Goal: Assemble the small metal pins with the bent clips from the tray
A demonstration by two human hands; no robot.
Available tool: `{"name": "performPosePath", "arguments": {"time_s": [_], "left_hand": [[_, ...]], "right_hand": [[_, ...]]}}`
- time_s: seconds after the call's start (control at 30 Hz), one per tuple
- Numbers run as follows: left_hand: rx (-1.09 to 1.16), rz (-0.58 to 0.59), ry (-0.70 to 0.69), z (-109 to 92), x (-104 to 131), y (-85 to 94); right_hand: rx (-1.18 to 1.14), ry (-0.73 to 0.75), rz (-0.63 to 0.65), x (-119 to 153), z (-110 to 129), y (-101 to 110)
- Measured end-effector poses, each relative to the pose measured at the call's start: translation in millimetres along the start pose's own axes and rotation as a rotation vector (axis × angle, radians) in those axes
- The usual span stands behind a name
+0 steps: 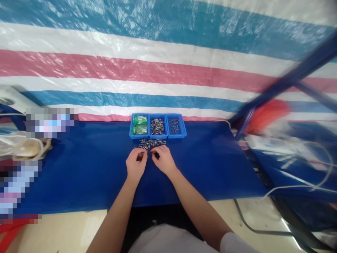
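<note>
The pile of metal pins [150,143] stretches left to right, just far of left hand [134,164] and right hand [164,161], equally near; fingers curl, grip unclear.

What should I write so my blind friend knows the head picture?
A person's left hand and right hand curl at the near edge of a pile of metal pieces on a blue table. Behind it, three blue bins hold green packets and more metal pieces, before a striped sheet.
</note>
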State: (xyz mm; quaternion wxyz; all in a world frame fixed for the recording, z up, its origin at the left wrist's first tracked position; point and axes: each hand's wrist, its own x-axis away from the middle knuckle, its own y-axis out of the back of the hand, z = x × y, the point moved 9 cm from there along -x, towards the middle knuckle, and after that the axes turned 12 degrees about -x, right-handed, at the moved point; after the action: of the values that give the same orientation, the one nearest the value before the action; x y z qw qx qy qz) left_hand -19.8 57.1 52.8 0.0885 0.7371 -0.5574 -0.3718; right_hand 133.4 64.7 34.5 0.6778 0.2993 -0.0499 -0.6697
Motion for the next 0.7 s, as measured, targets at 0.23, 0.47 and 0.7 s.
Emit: {"name": "performPosePath", "arguments": {"time_s": [0.23,0.47,0.7], "left_hand": [[0.014,0.062,-0.015,0,3,-6.4],[0.075,0.095,0.026,1,5,-6.7],[0.081,0.071,0.033,3,6,-9.8]], "right_hand": [[-0.502,-0.115,-0.067,1,-2,15],[-0.659,-0.217,-0.061,-15,-9,21],[-0.923,-0.3,-0.026,-15,-30,9]]}}
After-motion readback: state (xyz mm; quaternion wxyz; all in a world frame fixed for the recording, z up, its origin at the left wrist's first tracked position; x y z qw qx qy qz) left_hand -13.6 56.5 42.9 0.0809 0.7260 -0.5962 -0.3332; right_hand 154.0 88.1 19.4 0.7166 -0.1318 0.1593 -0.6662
